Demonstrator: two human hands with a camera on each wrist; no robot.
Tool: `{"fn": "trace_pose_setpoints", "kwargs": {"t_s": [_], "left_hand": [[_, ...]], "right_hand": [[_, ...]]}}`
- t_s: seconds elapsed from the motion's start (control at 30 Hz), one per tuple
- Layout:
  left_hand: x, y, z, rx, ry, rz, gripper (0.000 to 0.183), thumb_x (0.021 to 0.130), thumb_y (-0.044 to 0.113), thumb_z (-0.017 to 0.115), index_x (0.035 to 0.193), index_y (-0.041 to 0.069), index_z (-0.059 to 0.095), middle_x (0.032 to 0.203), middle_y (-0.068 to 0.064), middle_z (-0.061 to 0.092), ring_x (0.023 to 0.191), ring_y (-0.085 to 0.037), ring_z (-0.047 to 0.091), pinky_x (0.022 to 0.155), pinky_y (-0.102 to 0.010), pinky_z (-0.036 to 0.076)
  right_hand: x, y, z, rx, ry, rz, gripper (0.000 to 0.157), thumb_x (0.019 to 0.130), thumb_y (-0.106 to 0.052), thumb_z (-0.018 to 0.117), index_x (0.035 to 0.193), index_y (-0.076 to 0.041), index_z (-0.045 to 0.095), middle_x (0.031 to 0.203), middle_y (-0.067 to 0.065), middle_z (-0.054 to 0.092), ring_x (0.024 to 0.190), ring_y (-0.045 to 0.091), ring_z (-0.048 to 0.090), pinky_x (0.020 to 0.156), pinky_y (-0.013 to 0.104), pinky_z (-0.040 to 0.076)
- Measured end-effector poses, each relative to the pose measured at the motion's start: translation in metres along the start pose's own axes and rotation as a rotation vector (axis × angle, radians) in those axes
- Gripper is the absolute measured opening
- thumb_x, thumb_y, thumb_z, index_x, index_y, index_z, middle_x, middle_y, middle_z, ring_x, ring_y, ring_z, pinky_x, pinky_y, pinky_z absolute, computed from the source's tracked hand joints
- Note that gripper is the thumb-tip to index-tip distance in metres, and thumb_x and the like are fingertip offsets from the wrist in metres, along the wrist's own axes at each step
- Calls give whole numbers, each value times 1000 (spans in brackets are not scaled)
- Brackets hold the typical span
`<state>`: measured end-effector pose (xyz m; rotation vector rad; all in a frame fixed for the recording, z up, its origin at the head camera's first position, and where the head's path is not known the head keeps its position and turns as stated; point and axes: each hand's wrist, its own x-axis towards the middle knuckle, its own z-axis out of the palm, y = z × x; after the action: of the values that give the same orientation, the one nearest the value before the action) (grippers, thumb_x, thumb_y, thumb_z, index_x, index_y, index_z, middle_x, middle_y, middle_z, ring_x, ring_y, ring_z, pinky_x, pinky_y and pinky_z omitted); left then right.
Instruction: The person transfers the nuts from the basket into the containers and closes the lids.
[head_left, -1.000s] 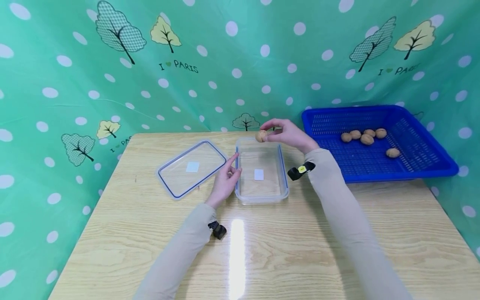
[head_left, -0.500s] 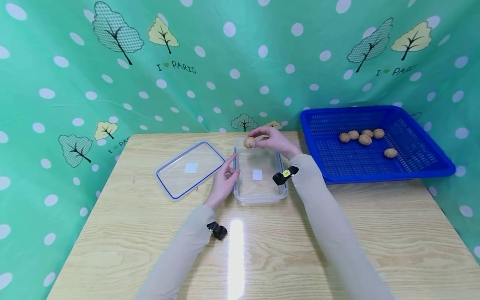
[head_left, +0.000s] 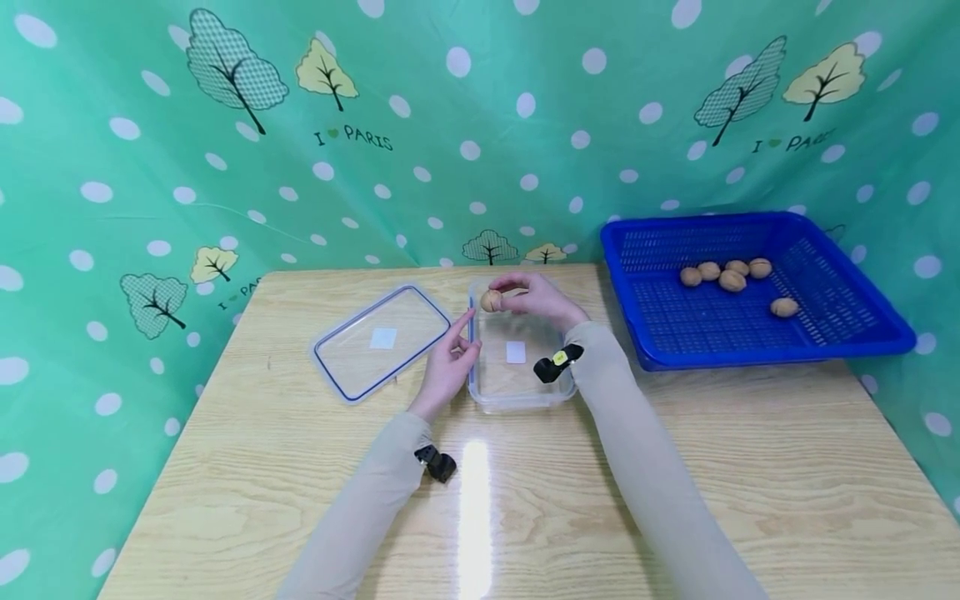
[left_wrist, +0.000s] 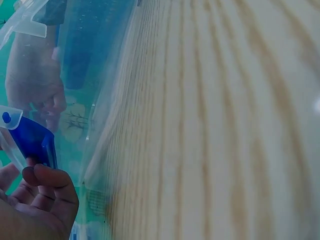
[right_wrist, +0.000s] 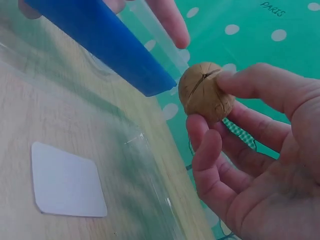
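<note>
**Right hand pinches a walnut over the box**

The thumb and fingertips close on the walnut, parted only as far as its width. It sits at the very tips, out in front of the palm, with the thumb beside a dark crack in its shell and the other fingers curled below. The little gap between palm and nut shows plainly in the right wrist view.

The walnut is at the box's far left corner, near the left index fingertip; whether it is above the rim or just inside, I cannot tell.

The left hand is at the box's left side, index finger straight along the rim, fingers by the blue flap. Whether it grips the flap or merely touches it is unclear.

A white label shows in the box. To the left, the lid lies slanted on the table, bearing a white square.

To the right, the blue basket holds six nuts, five clustered and one apart. Behind hangs a green dotted curtain.
</note>
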<state>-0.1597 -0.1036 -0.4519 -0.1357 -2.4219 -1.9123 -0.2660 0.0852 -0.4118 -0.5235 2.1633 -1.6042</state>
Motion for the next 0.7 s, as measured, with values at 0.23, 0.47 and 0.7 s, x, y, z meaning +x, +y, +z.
{"fn": "trace_pose_setpoints", "kwargs": {"t_s": [0.23, 0.47, 0.7], "left_hand": [[-2, 9, -1, -6, -20, 31, 55, 93, -1, 56, 146, 9, 43, 79, -12, 53, 55, -13, 44, 50, -21, 39], [1, -3, 2, -9, 4, 13, 55, 93, 1, 57, 145, 16, 46, 77, -5, 52, 53, -9, 43, 50, -20, 39], [2, -1, 2, -33, 11, 12, 56, 92, -1, 58, 145, 15, 46, 79, -7, 53, 57, -11, 45, 53, -20, 42]], "right_hand": [[1, 1, 0, -55, -45, 1, 42, 91, -6, 64, 132, -1, 55, 129, 13, 54, 107, 27, 56, 88, 40, 49], [3, 4, 2, -91, -45, -1, 42, 90, 1, 61, 132, -1, 55, 130, 14, 53, 115, 29, 52, 91, 39, 47], [3, 4, 1, -61, -37, 10, 41, 92, -2, 60, 133, -3, 55, 130, 13, 55, 114, 27, 54, 92, 38, 46]]}}
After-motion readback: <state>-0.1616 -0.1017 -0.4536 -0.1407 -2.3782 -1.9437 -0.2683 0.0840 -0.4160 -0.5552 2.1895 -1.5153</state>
